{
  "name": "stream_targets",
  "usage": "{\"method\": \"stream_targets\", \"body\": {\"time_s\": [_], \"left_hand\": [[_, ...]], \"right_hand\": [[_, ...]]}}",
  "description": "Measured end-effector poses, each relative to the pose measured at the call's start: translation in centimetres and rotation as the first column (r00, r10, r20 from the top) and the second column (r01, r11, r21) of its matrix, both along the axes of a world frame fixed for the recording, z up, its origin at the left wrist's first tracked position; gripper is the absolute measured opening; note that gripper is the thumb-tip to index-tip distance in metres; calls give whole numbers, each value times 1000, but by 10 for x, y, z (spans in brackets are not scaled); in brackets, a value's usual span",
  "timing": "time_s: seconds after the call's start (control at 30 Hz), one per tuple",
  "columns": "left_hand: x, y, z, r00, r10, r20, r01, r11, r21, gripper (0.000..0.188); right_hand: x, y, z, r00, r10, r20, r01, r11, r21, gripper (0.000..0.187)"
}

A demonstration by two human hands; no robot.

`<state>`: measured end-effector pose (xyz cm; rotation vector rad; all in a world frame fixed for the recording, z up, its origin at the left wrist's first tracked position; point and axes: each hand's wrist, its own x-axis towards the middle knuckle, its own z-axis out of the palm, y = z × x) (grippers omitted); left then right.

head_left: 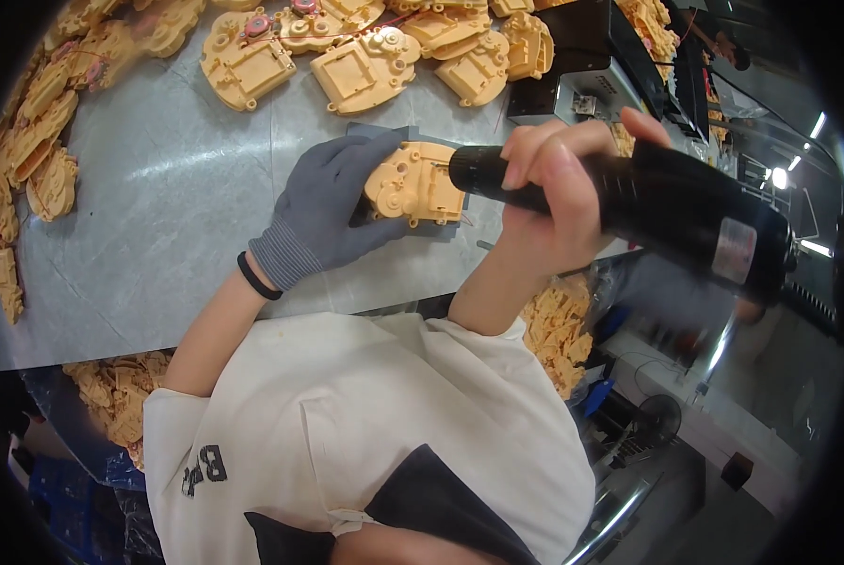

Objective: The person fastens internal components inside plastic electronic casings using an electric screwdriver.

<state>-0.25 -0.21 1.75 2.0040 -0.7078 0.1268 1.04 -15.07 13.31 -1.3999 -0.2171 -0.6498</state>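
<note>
One yellow plastic housing (406,186) was held in the left hand (331,193), a black cylindrical driver (672,212) in the right hand (561,179); for apparent screwing, alignment was needed.

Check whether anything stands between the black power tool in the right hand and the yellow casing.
Nothing visible does: the black power tool in the right hand reaches the right side of the yellow casing; the gloved left hand holds the opposite side. Whether its bit touches is unclear.
</note>
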Motion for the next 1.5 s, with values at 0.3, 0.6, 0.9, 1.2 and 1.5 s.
{"method": "stream_targets", "body": {"time_s": [0.3,0.6,0.9,1.2,1.5], "left_hand": [[4,3,7,999,-36,2,36,998,-53,70],[3,3,8,999,-37,-17,36,997,-61,73],[8,-2,3,999,-16,52,22,994,-105,74],[14,-18,24,830,139,-540,-154,988,16,60],[-140,192,33,312,906,-286,-936,241,-258,46]], "right_hand": [[21,15,-6,987,9,-161,-18,998,-54,47],[30,12,-15,989,91,-119,-90,996,16,44],[26,13,-19,990,35,-137,-53,990,-132,49],[9,-37,-37,978,-156,-136,203,854,479,26],[-62,-119,-1,941,-269,207,140,863,485,21]]}}
